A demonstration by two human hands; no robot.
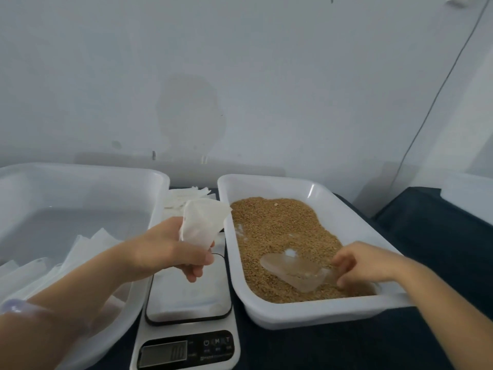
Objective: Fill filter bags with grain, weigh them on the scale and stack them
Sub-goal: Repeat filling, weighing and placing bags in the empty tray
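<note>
Over the scale (186,297), the left hand (170,252) has a filter bag (202,222) by its lower end. Fingers and thumb are curled round it, and the mouth is up and tipped toward the grain (280,231). Any handling tips?

Reply: Looks like thin, floppy paper-cloth, and it's nearly weightless if it's empty, so it'll crumple if you squeeze. I'd hold it nearer the rim to keep the mouth open. Gripped that low, the top may fold over when grain lands. What's the other hand doing?

OP: The right hand (365,263) is down in the white tray (314,313), fingers closed on the handle end of a clear scoop (293,271) lying in the grain. It's a bit blurry, so I can't tell how firm the grip is.

Reply: The scoop looks like stiff plastic, so the handle's fine. Loose grain rolls off easily, so keep it level and pour close to the mouth. A filled bag will probably sag and go bottom-heavy, so support it from underneath on the way to the scale. Then it goes with the bags (88,244) in the left tub (80,177).
</note>
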